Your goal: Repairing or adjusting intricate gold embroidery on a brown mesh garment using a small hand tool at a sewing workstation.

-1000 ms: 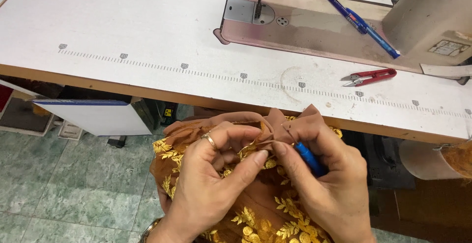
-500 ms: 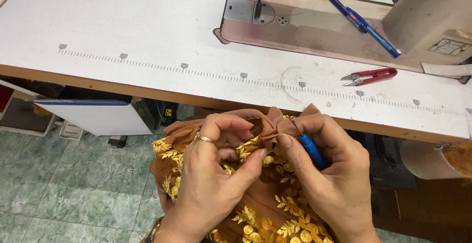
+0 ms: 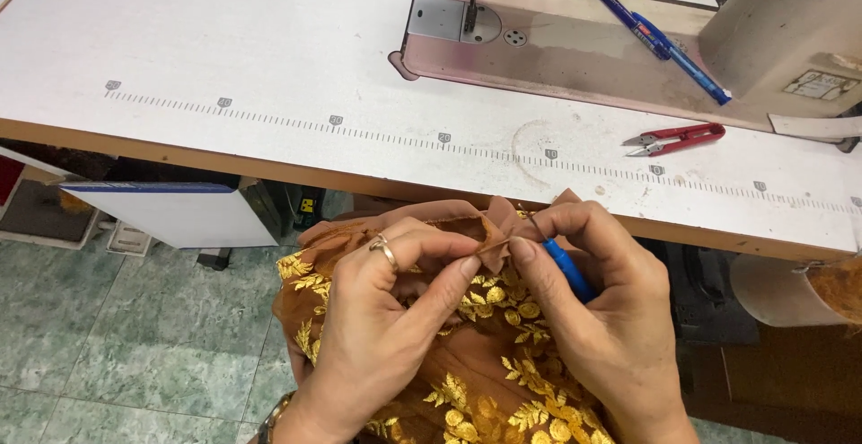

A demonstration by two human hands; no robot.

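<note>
Green floor tiles [image 3: 108,336] showed below a white table [image 3: 224,40] with a ruler strip printed along its front edge. Nothing on the table served as a container. At the far side sat a sewing machine [image 3: 575,40] with a blue pen [image 3: 651,33] lying on its bed. Red snips [image 3: 675,137] lay near the table's front edge, well apart from the hands, with bare tabletop stretching left. Below that edge, brown cloth [image 3: 485,372] with gold leaf embroidery lay bunched in the lap. The left hand [image 3: 386,318], wearing a ring, pinched a fold of the cloth. The right hand [image 3: 602,318] was closed around a blue seam ripper [image 3: 567,269], its tip at that fold.
</note>
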